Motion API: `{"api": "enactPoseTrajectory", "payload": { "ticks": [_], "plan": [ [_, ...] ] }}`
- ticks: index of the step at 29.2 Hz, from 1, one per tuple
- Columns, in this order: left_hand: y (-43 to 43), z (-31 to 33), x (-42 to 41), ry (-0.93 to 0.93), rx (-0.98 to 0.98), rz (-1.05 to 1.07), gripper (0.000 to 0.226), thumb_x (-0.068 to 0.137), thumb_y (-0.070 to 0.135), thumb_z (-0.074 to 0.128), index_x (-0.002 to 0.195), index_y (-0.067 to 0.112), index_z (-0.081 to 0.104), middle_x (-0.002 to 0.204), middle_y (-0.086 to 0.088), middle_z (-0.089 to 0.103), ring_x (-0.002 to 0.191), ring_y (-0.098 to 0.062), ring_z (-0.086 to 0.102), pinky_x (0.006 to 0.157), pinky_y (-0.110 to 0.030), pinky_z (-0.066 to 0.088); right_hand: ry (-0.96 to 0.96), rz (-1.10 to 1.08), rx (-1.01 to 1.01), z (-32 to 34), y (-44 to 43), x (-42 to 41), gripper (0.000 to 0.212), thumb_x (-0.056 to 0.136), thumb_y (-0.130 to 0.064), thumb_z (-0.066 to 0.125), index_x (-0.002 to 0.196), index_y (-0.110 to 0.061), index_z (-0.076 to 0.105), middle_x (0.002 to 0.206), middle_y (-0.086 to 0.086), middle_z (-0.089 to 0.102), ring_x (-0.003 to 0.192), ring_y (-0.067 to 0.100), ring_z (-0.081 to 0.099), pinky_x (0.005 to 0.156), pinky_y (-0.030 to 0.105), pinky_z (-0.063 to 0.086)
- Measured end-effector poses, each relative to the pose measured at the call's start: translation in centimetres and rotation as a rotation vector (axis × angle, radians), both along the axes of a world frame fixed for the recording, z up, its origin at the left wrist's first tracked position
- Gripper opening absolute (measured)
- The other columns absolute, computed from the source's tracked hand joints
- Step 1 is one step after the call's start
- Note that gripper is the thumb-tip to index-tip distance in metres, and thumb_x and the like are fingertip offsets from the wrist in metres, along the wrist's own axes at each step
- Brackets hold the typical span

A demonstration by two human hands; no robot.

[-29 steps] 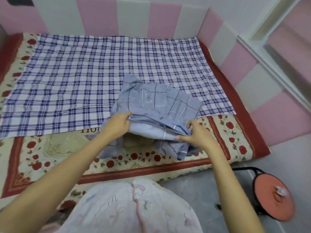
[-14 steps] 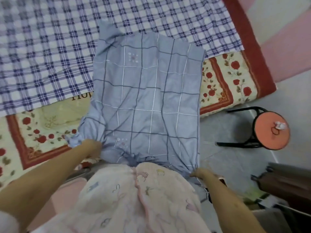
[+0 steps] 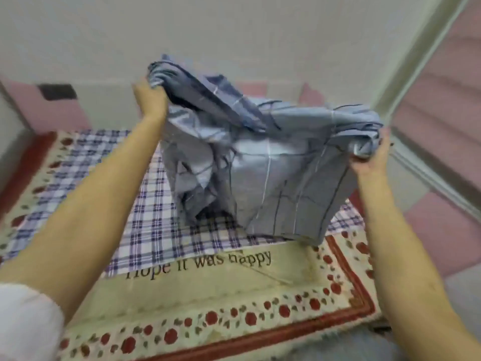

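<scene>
Your left arm wears a white sleeve (image 3: 26,316), soft and slightly crumpled, seen only at the lower left corner. It ends well up the arm, so the forearm is bare down to your left hand (image 3: 152,100). Your right forearm is bare along all that shows, up to your right hand (image 3: 372,157), where a dark spot at one fingertip is too blurred to make out.

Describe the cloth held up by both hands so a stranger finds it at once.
On the cream rose-patterned mat lies a purple checked sheet. Above it, the left hand and right hand hold up a crumpled grey-blue cloth; unlike the sheet, it bears only thin, widely spaced lines.
</scene>
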State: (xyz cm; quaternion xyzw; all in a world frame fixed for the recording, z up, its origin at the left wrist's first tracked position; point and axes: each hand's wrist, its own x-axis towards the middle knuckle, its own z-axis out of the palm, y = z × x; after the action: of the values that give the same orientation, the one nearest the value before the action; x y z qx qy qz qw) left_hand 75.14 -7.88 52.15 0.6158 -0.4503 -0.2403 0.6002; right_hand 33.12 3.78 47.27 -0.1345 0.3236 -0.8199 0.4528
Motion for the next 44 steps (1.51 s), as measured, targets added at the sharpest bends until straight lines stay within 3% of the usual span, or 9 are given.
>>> {"api": "enactPoseTrajectory", "payload": {
  "ticks": [6, 10, 15, 20, 29, 33, 38, 40, 44],
  "plan": [
    [-0.3, 6.1, 0.5, -0.227, -0.223, -0.021, 0.038, 0.090, 0.012, 0.036, 0.111, -0.003, 0.063, 0.109, -0.027, 0.064, 0.100, -0.037, 0.061, 0.079, -0.039, 0.045, -0.154, 0.014, -0.336, 9.2, -0.3, 1.0, 0.067, 0.010, -0.024, 0.092, 0.073, -0.019, 0.071, 0.074, -0.002, 0.070, 0.066, 0.015, 0.067, 0.069, 0.021, 0.052],
    [1.1, 6.8, 0.8, -0.413, -0.279, -0.061, 0.033, 0.089, 0.000, 0.040, 0.111, 0.000, 0.065, 0.103, -0.030, 0.065, 0.093, -0.043, 0.060, 0.068, -0.037, 0.041, -0.181, -0.028, -0.224, 9.6, 0.3, 4.3, 0.021, 0.066, -0.022, 0.068, 0.086, -0.019, 0.061, 0.064, -0.003, 0.070, 0.055, 0.011, 0.067, 0.050, 0.021, 0.052],
    [3.3, -1.7, 3.7, -0.605, -0.110, -0.231, 0.024, 0.091, 0.001, 0.043, 0.099, 0.008, 0.065, 0.095, -0.022, 0.067, 0.079, -0.034, 0.058, 0.059, -0.032, 0.033, -0.063, -0.040, 0.025, 1.4, -0.5, 5.6, 0.040, 0.039, -0.020, 0.076, 0.077, -0.016, 0.062, 0.073, 0.001, 0.063, 0.063, 0.016, 0.060, 0.069, 0.026, 0.050],
    [5.7, -13.3, 6.6, -1.034, 0.186, -0.499, 0.025, 0.091, 0.004, 0.047, 0.102, 0.018, 0.065, 0.093, -0.013, 0.069, 0.075, -0.030, 0.059, 0.057, -0.035, 0.042, 0.037, -0.081, 0.345, -5.8, 1.1, 7.9, 0.028, 0.090, -0.005, 0.041, 0.064, -0.015, 0.039, 0.042, -0.006, 0.046, 0.035, 0.009, 0.039, 0.038, 0.018, 0.034],
    [15.1, -28.4, 8.9, -1.505, 0.854, -1.026, 0.012, 0.092, 0.014, 0.046, 0.087, 0.017, 0.056, 0.068, 0.001, 0.047, 0.068, -0.021, 0.050, 0.061, -0.029, 0.037, 0.245, -0.063, 0.962, -21.9, 4.1, 11.2, 0.012, 0.091, -0.016, 0.052, 0.080, -0.014, 0.055, 0.076, 0.002, 0.058, 0.062, 0.018, 0.055, 0.054, 0.027, 0.047],
    [20.3, -33.6, 10.9, -1.547, 1.163, -1.059, 0.027, 0.096, 0.016, 0.044, 0.117, 0.011, 0.061, 0.106, -0.004, 0.065, 0.104, -0.024, 0.059, 0.090, -0.035, 0.044, 0.367, 0.037, 1.171, -27.8, 8.8, 13.1, 0.013, 0.089, -0.017, 0.049, 0.077, -0.016, 0.050, 0.070, 0.000, 0.048, 0.057, 0.016, 0.045, 0.055, 0.022, 0.042],
    [24.1, -34.6, 11.6, -1.742, 1.442, -1.366, 0.043, 0.097, 0.023, 0.050, 0.135, 0.004, 0.045, 0.138, -0.011, 0.048, 0.125, -0.029, 0.047, 0.106, -0.041, 0.038, 0.565, 0.106, 1.252, -29.7, 11.6, 12.5, 0.021, 0.086, -0.010, 0.050, 0.065, -0.014, 0.047, 0.055, 0.002, 0.048, 0.050, 0.018, 0.038, 0.037, 0.017, 0.032],
    [23.9, -34.2, 10.0, -1.788, 1.553, -1.606, 0.051, 0.096, 0.030, 0.051, 0.139, 0.005, 0.041, 0.140, -0.011, 0.043, 0.130, -0.031, 0.040, 0.109, -0.040, 0.032, 0.644, 0.122, 1.281, -29.4, 12.2, 11.9, 0.017, 0.088, -0.013, 0.051, 0.072, -0.009, 0.050, 0.060, 0.005, 0.047, 0.051, 0.018, 0.039, 0.040, 0.020, 0.034],
    [21.7, -34.2, 6.2, -1.671, 1.628, -1.427, 0.069, 0.091, 0.048, 0.052, 0.145, 0.012, 0.031, 0.147, -0.007, 0.036, 0.133, -0.029, 0.037, 0.111, -0.042, 0.030, 0.813, 0.172, 1.307, -29.1, 12.7, 10.5, 0.023, 0.079, -0.013, 0.057, 0.098, 0.001, 0.056, 0.080, 0.014, 0.058, 0.068, 0.026, 0.054, 0.061, 0.032, 0.046]
  ]
}}
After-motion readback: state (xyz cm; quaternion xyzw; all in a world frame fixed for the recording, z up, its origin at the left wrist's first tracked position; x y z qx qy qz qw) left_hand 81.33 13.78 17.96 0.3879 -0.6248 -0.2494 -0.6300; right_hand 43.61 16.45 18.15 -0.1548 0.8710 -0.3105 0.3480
